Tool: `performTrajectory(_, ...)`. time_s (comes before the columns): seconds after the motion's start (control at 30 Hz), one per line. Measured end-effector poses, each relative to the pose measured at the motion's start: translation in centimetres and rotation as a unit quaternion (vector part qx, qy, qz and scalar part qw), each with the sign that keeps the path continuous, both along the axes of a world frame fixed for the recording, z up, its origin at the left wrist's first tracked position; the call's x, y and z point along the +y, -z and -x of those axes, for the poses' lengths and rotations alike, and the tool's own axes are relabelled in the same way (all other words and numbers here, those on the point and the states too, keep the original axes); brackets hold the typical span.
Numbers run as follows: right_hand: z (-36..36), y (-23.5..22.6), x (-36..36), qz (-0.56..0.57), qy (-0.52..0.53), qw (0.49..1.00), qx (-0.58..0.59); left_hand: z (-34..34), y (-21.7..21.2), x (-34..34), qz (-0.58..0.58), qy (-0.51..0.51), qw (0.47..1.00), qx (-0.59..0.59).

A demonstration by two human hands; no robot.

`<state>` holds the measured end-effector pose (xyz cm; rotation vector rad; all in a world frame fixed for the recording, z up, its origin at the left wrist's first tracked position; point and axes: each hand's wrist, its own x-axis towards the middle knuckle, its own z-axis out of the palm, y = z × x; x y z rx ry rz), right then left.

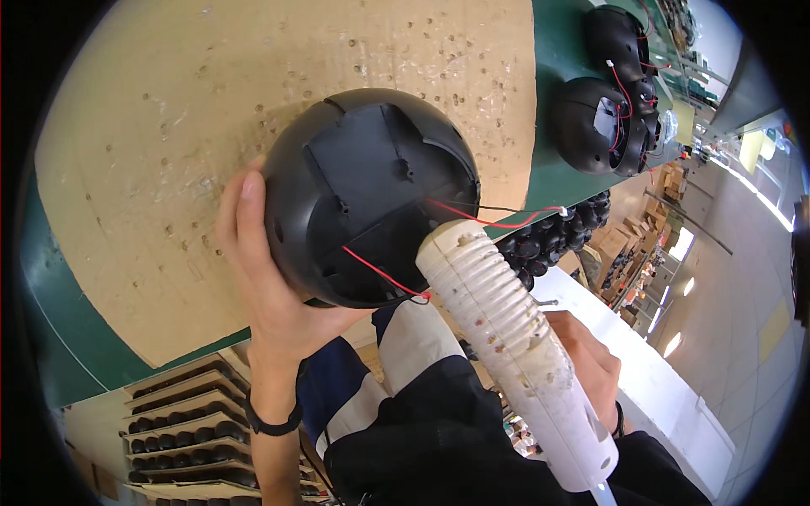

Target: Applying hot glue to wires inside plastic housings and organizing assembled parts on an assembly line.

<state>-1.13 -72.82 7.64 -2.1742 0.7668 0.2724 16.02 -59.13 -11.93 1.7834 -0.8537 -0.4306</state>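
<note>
A round black plastic shell (312,211) with a recessed opening faces me. Red and black wires (498,223) come out of it, one pair ending in a small white plug. My left hand (274,291) holds the shell from its left and lower side, thumb and fingers wrapped about the rim. A worn white hot glue gun (515,346) with a ribbed front slants over the shell's lower right, its tip hidden inside or behind the opening. My right hand (586,363) is closed around the gun's handle, partly hidden behind its body. A translucent stick (603,495) shows at the gun's rear end.
Under the shell lies a pitted cardboard sheet (186,185) on a green tabletop (548,51). Several similar black shells (582,126) with wires stand at the far right. Racks of black parts (186,438) are lower left; a white surface (658,379) is at right.
</note>
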Motion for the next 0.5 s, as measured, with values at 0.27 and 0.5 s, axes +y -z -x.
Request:
performTrajectory(0.27,1.8,1.4,0.6,0.043,-0.014,0.995,-0.084,-0.1,-0.3,0.1,-0.016,0.008,1.000,-0.011)
performTrajectory(0.5,0.6,-0.1,0.2,-0.004,0.005,1.000,0.005,0.2,0.0,0.3,-0.007,-0.005,1.000,0.005)
